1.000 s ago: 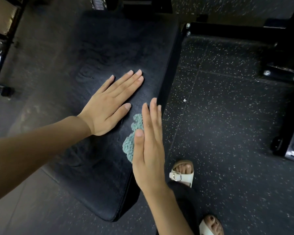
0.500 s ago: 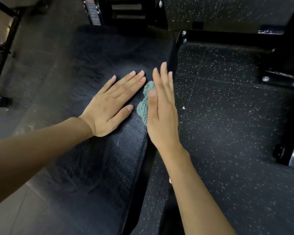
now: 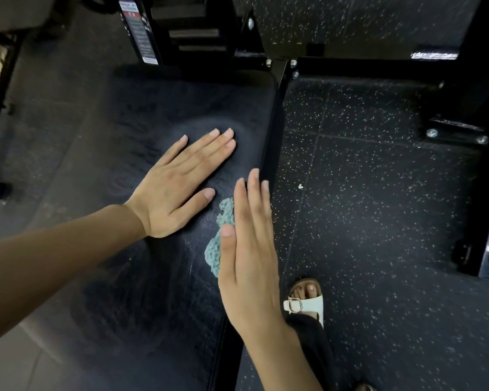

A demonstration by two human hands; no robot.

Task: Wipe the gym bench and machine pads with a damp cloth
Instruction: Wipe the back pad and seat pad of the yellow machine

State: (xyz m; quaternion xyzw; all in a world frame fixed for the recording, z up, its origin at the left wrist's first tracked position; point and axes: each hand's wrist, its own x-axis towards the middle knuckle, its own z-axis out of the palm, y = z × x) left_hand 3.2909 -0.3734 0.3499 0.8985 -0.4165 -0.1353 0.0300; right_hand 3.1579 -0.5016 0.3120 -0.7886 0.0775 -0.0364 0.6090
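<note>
Teal cloth lies under the right hand, pressed by flat, straight fingers that grip nothing. A strip of it shows at the thumb side, its long axis along the fingers and the bench edge. Farther, past the thumb, the left hand rests flat and open on the bench.

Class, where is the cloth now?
Head view: the teal cloth lies under the right hand, near the right edge of the bench pad, beside the left hand.
</note>
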